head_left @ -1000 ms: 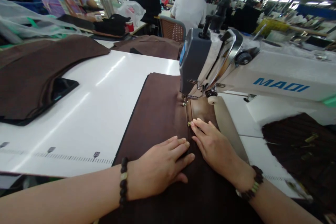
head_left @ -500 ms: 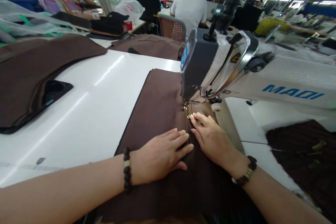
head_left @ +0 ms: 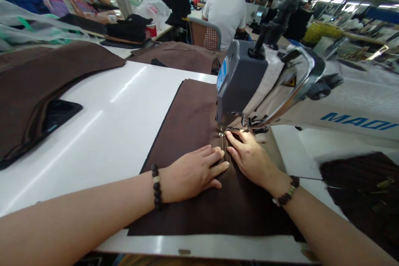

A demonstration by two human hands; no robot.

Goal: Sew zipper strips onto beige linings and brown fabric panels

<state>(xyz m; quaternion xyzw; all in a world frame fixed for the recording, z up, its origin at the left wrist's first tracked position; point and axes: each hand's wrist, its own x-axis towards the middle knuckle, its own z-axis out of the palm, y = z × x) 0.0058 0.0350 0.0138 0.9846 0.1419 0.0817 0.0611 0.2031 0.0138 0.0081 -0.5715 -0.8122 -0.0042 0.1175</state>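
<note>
A dark brown fabric panel (head_left: pixel 183 129) lies under the head of a sewing machine (head_left: pixel 240 83). A zipper (head_left: pixel 226 153) runs along it toward the presser foot (head_left: pixel 222 134). My left hand (head_left: pixel 195 172) rests flat on the panel, its fingers spread and their tips beside the zipper's left edge. On the zipper's right side is my right hand (head_left: pixel 252 158), its fingers extended and pressing the fabric. Its index fingertip is close to the presser foot, by a small gold-coloured zipper pull that is partly hidden. Beaded bracelets circle both wrists.
Stacked brown pieces (head_left: pixel 56 87) lie on the white table (head_left: pixel 124 133) at left. More brown fabric (head_left: pixel 177 56) sits behind. Dark pieces with gold-coloured pulls (head_left: pixel 364 191) are at right. A person in a white shirt (head_left: pixel 224 12) sits beyond, by a wicker chair (head_left: pixel 205 33).
The panel and both hands have moved forward, bringing the gold-coloured pull up to the presser foot. The panel's near edge now shows on the table. The camera view has shifted slightly.
</note>
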